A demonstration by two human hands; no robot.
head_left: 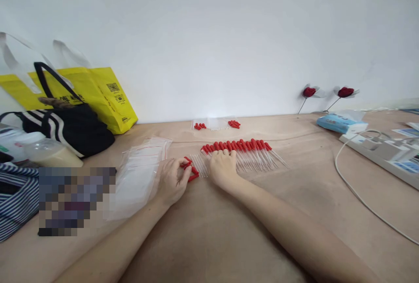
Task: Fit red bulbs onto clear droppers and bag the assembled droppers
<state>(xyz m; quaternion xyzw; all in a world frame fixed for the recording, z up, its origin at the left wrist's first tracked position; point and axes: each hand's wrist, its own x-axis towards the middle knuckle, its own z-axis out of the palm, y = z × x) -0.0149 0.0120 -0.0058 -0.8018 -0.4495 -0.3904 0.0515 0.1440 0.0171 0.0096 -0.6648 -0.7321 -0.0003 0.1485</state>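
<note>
A row of clear droppers with red bulbs lies on the beige table. My right hand rests on the left end of that row, fingers curled down over the droppers. My left hand is closed on a small bunch of red-bulbed droppers just left of the row. A stack of clear zip bags lies directly to the left of my left hand.
A few more bags and red bulbs lie near the wall. A yellow bag and a black striped bag stand at the left. A power strip with a white cable, a blue pack and red flowers are at the right.
</note>
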